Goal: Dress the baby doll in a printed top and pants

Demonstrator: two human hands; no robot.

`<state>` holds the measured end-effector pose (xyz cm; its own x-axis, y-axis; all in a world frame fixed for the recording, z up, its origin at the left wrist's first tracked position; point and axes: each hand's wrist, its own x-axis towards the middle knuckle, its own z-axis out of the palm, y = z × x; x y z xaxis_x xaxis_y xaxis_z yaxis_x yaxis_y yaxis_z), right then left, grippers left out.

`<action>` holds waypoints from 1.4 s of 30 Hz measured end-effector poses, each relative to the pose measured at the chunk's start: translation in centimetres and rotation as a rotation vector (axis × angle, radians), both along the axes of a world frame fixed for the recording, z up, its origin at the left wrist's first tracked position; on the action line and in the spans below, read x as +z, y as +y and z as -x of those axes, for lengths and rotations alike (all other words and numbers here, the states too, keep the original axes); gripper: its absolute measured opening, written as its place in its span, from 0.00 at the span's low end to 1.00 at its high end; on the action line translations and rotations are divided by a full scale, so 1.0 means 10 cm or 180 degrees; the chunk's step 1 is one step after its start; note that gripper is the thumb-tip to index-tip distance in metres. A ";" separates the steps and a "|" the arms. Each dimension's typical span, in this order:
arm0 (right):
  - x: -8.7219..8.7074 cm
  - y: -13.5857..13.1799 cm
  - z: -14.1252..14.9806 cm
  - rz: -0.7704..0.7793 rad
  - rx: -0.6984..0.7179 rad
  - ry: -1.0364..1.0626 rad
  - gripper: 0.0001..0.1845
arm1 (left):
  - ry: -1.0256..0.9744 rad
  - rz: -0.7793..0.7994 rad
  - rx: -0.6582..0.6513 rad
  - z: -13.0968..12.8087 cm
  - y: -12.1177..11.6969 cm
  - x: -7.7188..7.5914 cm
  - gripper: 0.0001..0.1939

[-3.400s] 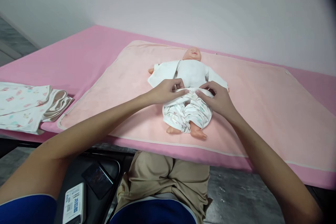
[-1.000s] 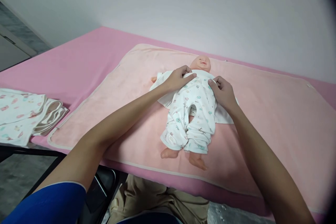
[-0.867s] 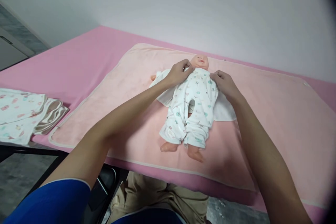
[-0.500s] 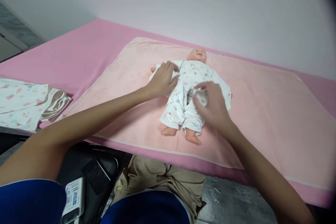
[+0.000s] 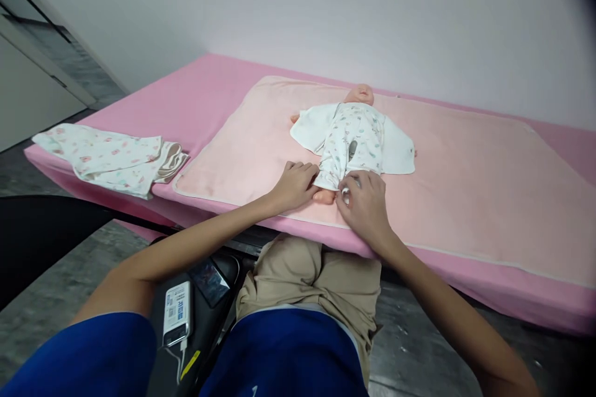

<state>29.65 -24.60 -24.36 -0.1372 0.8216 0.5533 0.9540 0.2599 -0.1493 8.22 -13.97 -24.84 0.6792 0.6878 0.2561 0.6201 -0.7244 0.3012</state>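
A baby doll (image 5: 361, 94) lies on its back, dressed in a white printed baby outfit (image 5: 356, 127) with its arms spread in wide sleeves. An opening shows at the crotch of the trousers. My left hand (image 5: 294, 187) pinches the cuff of the trouser leg on the left, beside the bare doll foot (image 5: 325, 196). Curled over the other trouser leg, my right hand (image 5: 367, 206) grips its cuff between thumb and fingers, hiding most of that foot.
Under the doll is a peach mat (image 5: 475, 198) on a pink-covered table (image 5: 186, 90) against the wall. Folded printed cloths (image 5: 109, 158) lie at the left edge. A power bank (image 5: 177, 313) with a cable and a phone (image 5: 210, 282) rest on a black seat beside my legs.
Both hands have moved down from the doll's sleeve and waist area to the trouser cuffs. The doll's legs now reach closer to the table's front edge. My view has shifted left.
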 end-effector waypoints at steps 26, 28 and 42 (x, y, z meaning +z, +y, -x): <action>-0.18 -0.46 0.03 -0.0473 0.0052 0.0445 0.04 | 0.0548 -0.0641 0.0307 0.22 -0.66 0.36 0.05; -0.19 -0.54 -0.11 -0.0377 0.0155 0.0498 0.04 | 0.0694 -0.0774 0.0282 0.28 -0.70 0.40 0.08; -0.15 -0.44 -0.57 0.1110 0.0009 0.2526 0.22 | 0.0854 -0.1095 -0.0159 -0.64 -0.52 0.30 0.10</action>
<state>35.35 -28.99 -25.86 0.1804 0.9625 0.2028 0.5334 0.0775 -0.8423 14.61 -19.16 -21.88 0.7832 0.5580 0.2744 0.6051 -0.7855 -0.1298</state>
